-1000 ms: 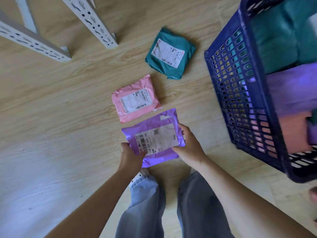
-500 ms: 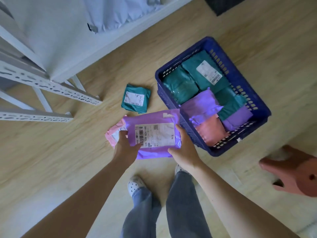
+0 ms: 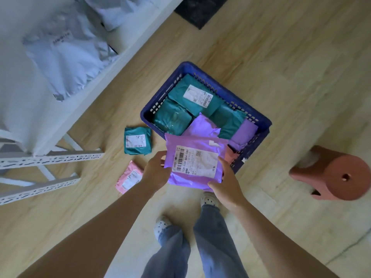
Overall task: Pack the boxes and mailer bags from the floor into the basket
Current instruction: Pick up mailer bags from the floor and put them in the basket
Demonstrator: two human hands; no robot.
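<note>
Item 1, nearest: two legs in blue jeans (image 3: 210, 241) and pale perforated clogs (image 3: 208, 199), standing on the wood-look floor (image 3: 281, 67).

Item 2: left hand (image 3: 155, 173), grip clamped on the left edge of a purple mailer bag (image 3: 195, 163); right hand (image 3: 224, 185), grip clamped on the bag's lower right corner. Bag held in the air, white label up, overlapping the near corner of the basket.

Item 3: pink mailer bag (image 3: 129, 177) on the floor, just left of the left hand.

Item 4: teal mailer bag (image 3: 137, 140) on the floor, just left of the basket.

Item 5: blue slotted basket (image 3: 261, 117) on the floor, holding teal, purple and pink bags.

Item 6: terracotta stool (image 3: 333, 173), right of the basket, apart from it.

Item 7, far left: white metal shelf unit (image 3: 50, 157) bearing grey mailer bags (image 3: 66, 53).

Item 8, farthest: dark mat (image 3: 200, 11).
</note>
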